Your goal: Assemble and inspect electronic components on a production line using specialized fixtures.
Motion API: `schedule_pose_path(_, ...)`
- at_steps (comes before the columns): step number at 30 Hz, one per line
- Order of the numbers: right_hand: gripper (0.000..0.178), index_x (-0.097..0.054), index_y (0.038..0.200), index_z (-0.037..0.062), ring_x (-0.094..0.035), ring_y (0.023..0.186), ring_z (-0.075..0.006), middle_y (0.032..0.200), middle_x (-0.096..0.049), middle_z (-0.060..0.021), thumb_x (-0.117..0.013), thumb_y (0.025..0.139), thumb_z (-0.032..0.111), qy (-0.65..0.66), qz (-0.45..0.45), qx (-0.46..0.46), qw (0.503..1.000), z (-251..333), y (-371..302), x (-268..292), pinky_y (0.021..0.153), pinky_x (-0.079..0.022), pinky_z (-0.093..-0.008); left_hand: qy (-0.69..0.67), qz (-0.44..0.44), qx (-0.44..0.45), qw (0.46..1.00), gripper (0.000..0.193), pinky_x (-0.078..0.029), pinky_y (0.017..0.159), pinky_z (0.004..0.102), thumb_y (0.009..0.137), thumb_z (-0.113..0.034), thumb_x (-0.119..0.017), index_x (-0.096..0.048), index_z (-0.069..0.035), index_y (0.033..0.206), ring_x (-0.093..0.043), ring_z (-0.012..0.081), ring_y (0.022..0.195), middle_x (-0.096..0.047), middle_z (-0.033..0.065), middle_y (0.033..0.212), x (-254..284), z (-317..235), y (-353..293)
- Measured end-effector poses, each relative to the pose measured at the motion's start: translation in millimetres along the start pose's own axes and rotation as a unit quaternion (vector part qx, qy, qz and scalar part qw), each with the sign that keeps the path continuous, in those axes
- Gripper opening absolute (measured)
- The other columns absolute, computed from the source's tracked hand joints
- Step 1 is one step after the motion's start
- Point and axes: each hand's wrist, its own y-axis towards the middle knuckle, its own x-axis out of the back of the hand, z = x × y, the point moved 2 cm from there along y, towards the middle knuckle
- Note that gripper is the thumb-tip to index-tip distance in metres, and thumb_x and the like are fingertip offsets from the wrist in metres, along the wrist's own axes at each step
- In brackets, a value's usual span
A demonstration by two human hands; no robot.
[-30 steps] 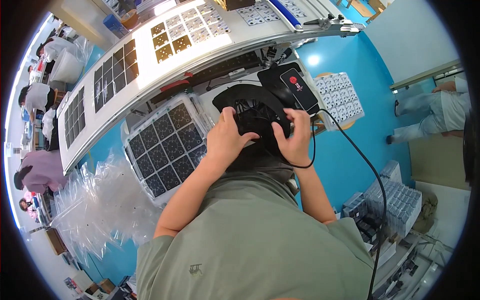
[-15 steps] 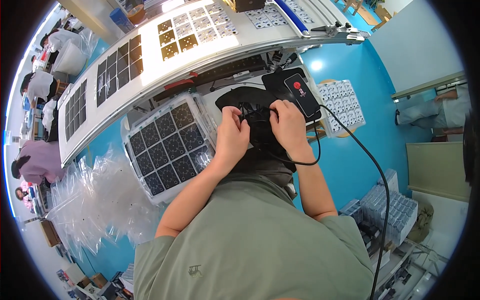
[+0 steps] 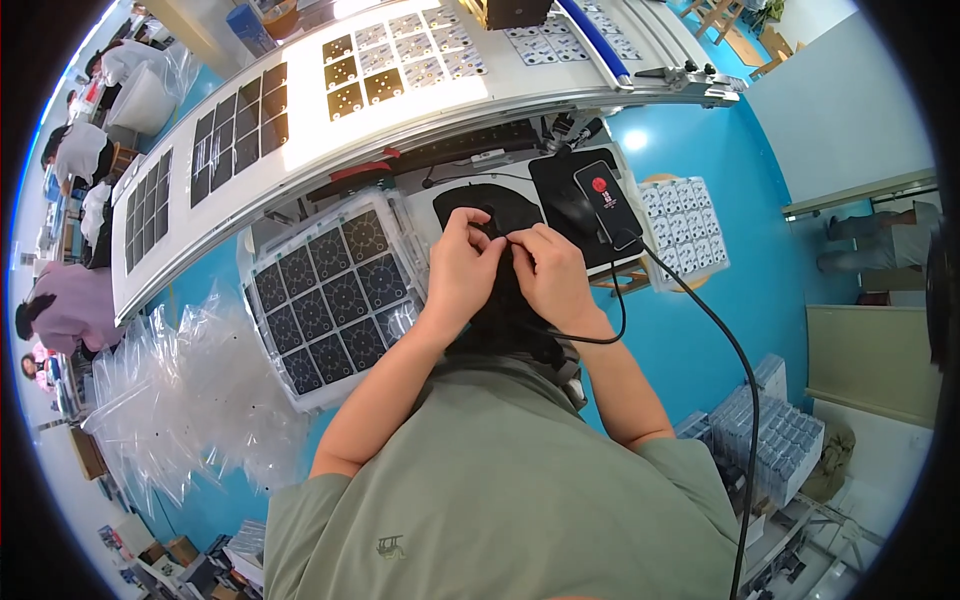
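My left hand (image 3: 462,270) and my right hand (image 3: 549,274) meet over a black flat round pad (image 3: 490,207) on the white bench in front of me. Both pinch a small black part with a thin black cable (image 3: 600,335) that loops away to the right. The fingertips touch each other at the pad's near edge. The lower half of the pad is hidden under my hands. A black flat device (image 3: 590,205) with a red round mark lies just right of the pad, and a thicker black cord (image 3: 720,340) runs from it toward the lower right.
A clear tray (image 3: 325,295) of dark round pieces sits left of my hands. A white conveyor (image 3: 330,100) carries more trays along the far side. Crumpled clear bags (image 3: 190,390) lie at the left, a small tray (image 3: 690,230) and stacked boxes (image 3: 770,430) at the right. Other people work at far left.
My hands have moved up from gripping the pad's sides and come together, fingertips now pinching the small part at its near edge. The view has shifted slightly.
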Motion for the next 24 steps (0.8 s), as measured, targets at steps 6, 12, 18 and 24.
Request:
schedule_pose_path(6, 0.016, -0.074, 0.113, 0.0005, -0.071, 0.082, -0.031, 0.1, -0.074, -0.0142, -0.074, 0.098, 0.004, 0.1, 0.025, -0.052, 0.993, -11, 7, 1, 0.072, -0.057, -0.04, -0.139, 0.048, 0.121, 0.982, 0.032, -0.056, 0.071, 0.0319, 0.102, -0.003, -0.072, -0.055, 0.001, 0.129, -0.07, 0.0147, 0.078, -0.075, 0.0092, 0.09, 10, 12, 0)
schedule_pose_path(12, 0.03, -0.07, 0.108, 0.0033, -0.069, 0.081, -0.0333, 0.094, -0.07, -0.0131, -0.085, 0.094, 0.025, -0.002, 0.054, -0.061, 0.997, 6, 11, -1, 0.073, -0.056, -0.0424, -0.189, 0.082, 0.159, 0.965, 0.024, -0.059, 0.079, 0.03, 0.109, -0.005, -0.065, -0.054, 0.001, 0.13, -0.072, 0.0154, 0.089, -0.077, 0.0124, 0.101, 20, 16, 0)
schedule_pose_path(18, 0.035, -0.064, 0.102, 0.0049, -0.07, 0.09, -0.036, 0.094, -0.07, -0.0129, -0.087, 0.086, 0.026, -0.053, 0.068, -0.095, 0.992, 6, 10, -9, 0.077, -0.057, -0.0468, -0.204, 0.163, 0.192, 0.946, 0.023, -0.06, 0.087, 0.0341, 0.107, 0.001, -0.062, -0.058, 0.002, 0.129, -0.075, 0.0209, 0.097, -0.077, 0.0143, 0.105, 41, 16, 25)
schedule_pose_path(24, 0.032, -0.064, 0.102, 0.0048, -0.07, 0.09, -0.0361, 0.094, -0.07, -0.0129, -0.085, 0.084, 0.022, -0.048, 0.067, -0.103, 0.991, 10, 13, -7, 0.078, -0.057, -0.0474, 0.188, 0.135, -0.168, 0.958, 0.03, -0.058, 0.092, 0.0435, 0.091, 0.01, -0.068, -0.072, -0.003, 0.118, -0.071, 0.0377, 0.112, -0.067, 0.0177, 0.121, 49, 18, 81)
